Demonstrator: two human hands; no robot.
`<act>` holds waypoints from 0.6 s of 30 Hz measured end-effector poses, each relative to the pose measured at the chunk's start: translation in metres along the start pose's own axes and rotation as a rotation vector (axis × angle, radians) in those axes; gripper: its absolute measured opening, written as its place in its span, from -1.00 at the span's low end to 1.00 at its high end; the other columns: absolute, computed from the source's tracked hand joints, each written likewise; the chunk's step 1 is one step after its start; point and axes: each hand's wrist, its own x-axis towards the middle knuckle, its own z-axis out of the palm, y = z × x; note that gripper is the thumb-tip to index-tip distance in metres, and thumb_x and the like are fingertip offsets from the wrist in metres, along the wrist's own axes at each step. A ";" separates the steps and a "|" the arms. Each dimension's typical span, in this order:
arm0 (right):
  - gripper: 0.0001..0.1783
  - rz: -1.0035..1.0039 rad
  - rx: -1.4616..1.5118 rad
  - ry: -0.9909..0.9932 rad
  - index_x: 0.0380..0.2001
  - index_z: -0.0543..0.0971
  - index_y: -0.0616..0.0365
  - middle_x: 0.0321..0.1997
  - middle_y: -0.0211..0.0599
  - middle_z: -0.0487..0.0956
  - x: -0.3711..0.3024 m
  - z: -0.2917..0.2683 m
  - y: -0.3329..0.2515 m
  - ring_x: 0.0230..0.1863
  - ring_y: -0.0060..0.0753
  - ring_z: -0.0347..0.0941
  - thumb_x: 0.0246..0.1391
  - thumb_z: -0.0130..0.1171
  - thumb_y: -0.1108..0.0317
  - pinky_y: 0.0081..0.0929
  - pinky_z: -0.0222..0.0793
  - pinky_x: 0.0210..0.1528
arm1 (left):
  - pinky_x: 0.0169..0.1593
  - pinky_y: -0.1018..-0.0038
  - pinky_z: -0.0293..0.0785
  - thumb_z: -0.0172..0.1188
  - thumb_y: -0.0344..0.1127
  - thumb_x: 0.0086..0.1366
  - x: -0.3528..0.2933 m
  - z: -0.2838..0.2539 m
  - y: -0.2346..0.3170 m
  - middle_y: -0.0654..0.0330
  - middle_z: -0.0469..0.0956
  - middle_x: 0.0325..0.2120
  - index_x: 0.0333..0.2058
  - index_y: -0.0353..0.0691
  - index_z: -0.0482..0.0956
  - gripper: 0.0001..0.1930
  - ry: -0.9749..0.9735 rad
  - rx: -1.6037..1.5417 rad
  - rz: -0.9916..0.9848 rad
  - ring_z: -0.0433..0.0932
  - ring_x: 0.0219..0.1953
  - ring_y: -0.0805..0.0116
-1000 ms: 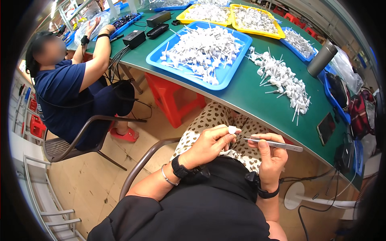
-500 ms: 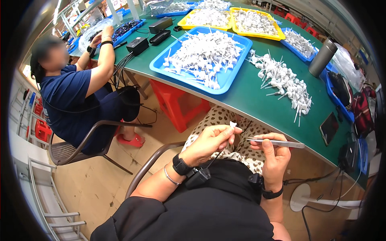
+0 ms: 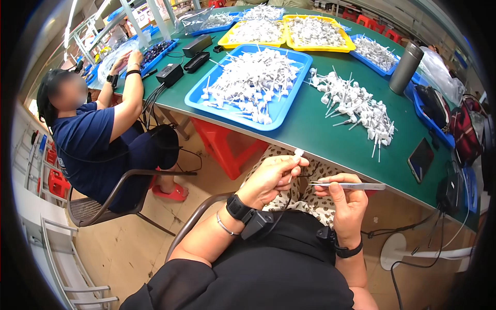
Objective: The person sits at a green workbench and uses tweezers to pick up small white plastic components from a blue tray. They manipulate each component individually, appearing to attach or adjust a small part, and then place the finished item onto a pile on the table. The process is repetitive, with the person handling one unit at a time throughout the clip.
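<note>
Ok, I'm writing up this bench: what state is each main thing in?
Left hand: pinching a small white piece
Right hand: gripping metal tweezers
Metal tweezers: held, tip gap unclear
Near blue tray: heaped with white stemmed parts
Two yellow trays: filled likewise
Grey bottle: standing upright
Phone: lying flat, screen dark

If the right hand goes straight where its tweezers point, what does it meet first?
Probably the left hand; the tweezers in the right hand point toward it, though depth is unclear.
</note>
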 end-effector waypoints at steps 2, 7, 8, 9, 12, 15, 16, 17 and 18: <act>-0.82 -0.003 0.005 0.001 -0.10 0.49 0.38 -0.17 -0.12 0.66 -0.001 0.001 0.000 -0.18 -0.36 0.66 0.36 0.13 0.45 -0.45 0.65 -0.09 | -0.61 0.69 0.04 0.05 -0.23 0.53 0.002 0.001 -0.001 0.42 0.41 -0.55 -0.09 -0.33 0.56 -0.74 0.003 -0.070 -0.016 0.07 -0.72 0.73; -0.83 -0.007 0.035 -0.003 -0.09 0.48 0.36 -0.17 -0.08 0.66 0.003 0.001 0.002 -0.17 -0.34 0.66 0.35 0.13 0.47 -0.43 0.65 -0.08 | -0.61 0.68 0.05 0.04 -0.28 0.53 0.009 0.004 0.004 0.38 0.40 -0.55 -0.11 -0.37 0.52 -0.76 0.038 -0.122 -0.027 0.06 -0.71 0.71; -0.83 -0.008 0.018 0.002 -0.09 0.48 0.36 -0.16 -0.07 0.66 0.002 0.000 0.003 -0.17 -0.33 0.66 0.35 0.12 0.48 -0.42 0.65 -0.08 | -0.61 0.67 0.04 0.03 -0.28 0.53 0.007 0.004 0.003 0.37 0.40 -0.55 -0.11 -0.39 0.52 -0.76 0.013 -0.120 -0.014 0.06 -0.71 0.71; -0.83 -0.003 0.027 -0.003 -0.09 0.48 0.36 -0.16 -0.07 0.66 -0.001 0.001 0.003 -0.17 -0.33 0.66 0.35 0.12 0.48 -0.42 0.65 -0.08 | -0.60 0.69 0.03 0.06 -0.25 0.53 0.006 -0.003 -0.001 0.40 0.42 -0.54 -0.10 -0.37 0.55 -0.74 -0.037 -0.088 -0.007 0.07 -0.70 0.72; -0.83 -0.028 0.031 -0.005 -0.09 0.48 0.36 -0.16 -0.07 0.65 0.000 -0.005 0.001 -0.17 -0.33 0.66 0.35 0.12 0.47 -0.43 0.64 -0.08 | -0.56 0.73 0.05 0.14 -0.16 0.49 -0.011 0.009 0.014 0.47 0.49 -0.52 -0.07 -0.25 0.63 -0.73 -0.026 0.227 0.046 0.16 -0.66 0.76; -0.83 -0.069 -0.014 0.037 -0.10 0.49 0.36 -0.16 -0.07 0.65 0.003 -0.011 -0.004 -0.18 -0.33 0.66 0.35 0.13 0.46 -0.45 0.63 -0.09 | -0.49 0.75 0.12 0.17 -0.13 0.47 -0.022 0.026 0.057 0.49 0.54 -0.50 -0.11 -0.22 0.68 -0.72 0.054 0.622 0.472 0.27 -0.55 0.81; -0.83 -0.095 -0.009 0.050 -0.10 0.50 0.35 -0.16 -0.07 0.65 0.002 -0.012 -0.005 -0.19 -0.34 0.65 0.35 0.12 0.45 -0.46 0.62 -0.10 | -0.39 0.69 0.27 0.18 -0.15 0.47 -0.011 0.019 0.076 0.43 0.59 -0.45 -0.10 -0.26 0.68 -0.71 0.138 0.766 0.591 0.38 -0.50 0.70; -0.83 -0.094 0.017 0.052 -0.10 0.50 0.35 -0.16 -0.08 0.65 0.003 -0.012 -0.006 -0.19 -0.35 0.65 0.35 0.13 0.45 -0.46 0.62 -0.10 | -0.28 0.62 0.41 0.18 -0.16 0.47 -0.001 0.012 0.097 0.37 0.64 -0.40 -0.08 -0.30 0.69 -0.70 0.254 0.912 0.701 0.49 -0.44 0.60; -0.83 -0.092 0.032 0.052 -0.10 0.50 0.35 -0.16 -0.08 0.65 0.003 -0.012 -0.006 -0.18 -0.35 0.65 0.36 0.13 0.45 -0.46 0.63 -0.10 | -0.18 0.46 0.50 0.23 -0.17 0.42 0.011 -0.003 0.119 0.20 0.69 -0.37 -0.06 -0.38 0.67 -0.66 0.288 1.117 0.869 0.58 -0.32 0.46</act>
